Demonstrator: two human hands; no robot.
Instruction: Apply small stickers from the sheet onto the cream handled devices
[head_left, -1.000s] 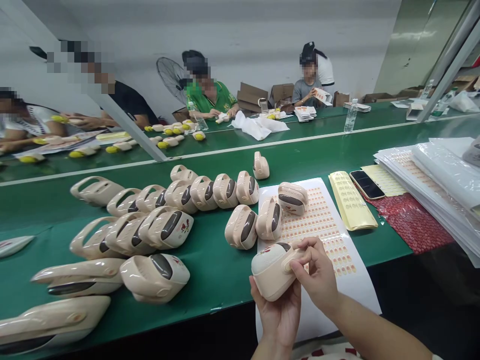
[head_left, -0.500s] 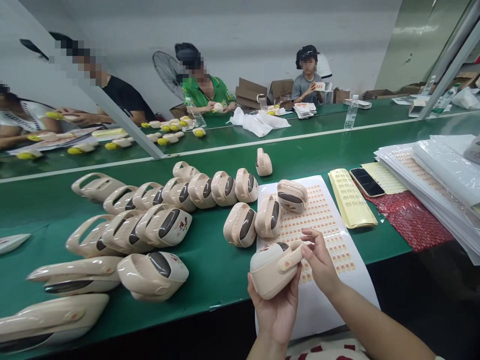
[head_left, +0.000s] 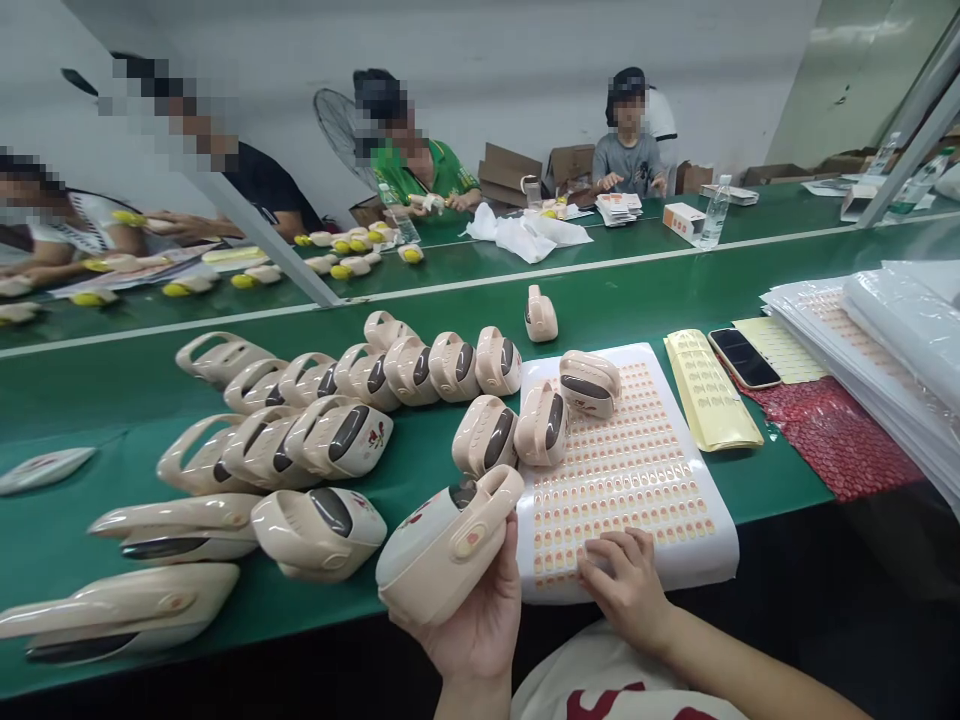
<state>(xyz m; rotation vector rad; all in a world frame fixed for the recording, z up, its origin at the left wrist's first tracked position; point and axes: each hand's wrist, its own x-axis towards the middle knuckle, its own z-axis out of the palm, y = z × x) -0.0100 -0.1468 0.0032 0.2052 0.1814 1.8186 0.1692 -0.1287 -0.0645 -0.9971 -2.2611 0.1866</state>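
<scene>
Left hand (head_left: pixel 480 625) wrapped around a beige shell (head_left: pixel 442 545), held up off the belt at near centre, handle side up, small orange dot visible on the handle. Right hand (head_left: pixel 622 585) empty, fingers curled with tips down on the near edge of the sticker sheet (head_left: pixel 622 470); whether a sticker is pinched cannot be told.

Progress, judged from the layout: well into a batch, far from finished. Sheet mostly full of orange stickers, a few gaps near the fingertips. Three shells (head_left: pixel 540 420) standing on or at the far-left edge of the sheet, one lone shell (head_left: pixel 541 313) farther off. Long double row of shells (head_left: pixel 337 400) lying to the left on the green belt (head_left: pixel 615 300), some with dark insert and flower print showing. Which of those already carry a handle sticker: too small to tell, apart from a dot on the nearest left one (head_left: pixel 120 610).

Right of sheet: yellow backing strip (head_left: pixel 709 390), phone (head_left: pixel 744 357), red bag (head_left: pixel 832 440), stack of spare sheets (head_left: pixel 877 340). Other people at work across the far belt.
</scene>
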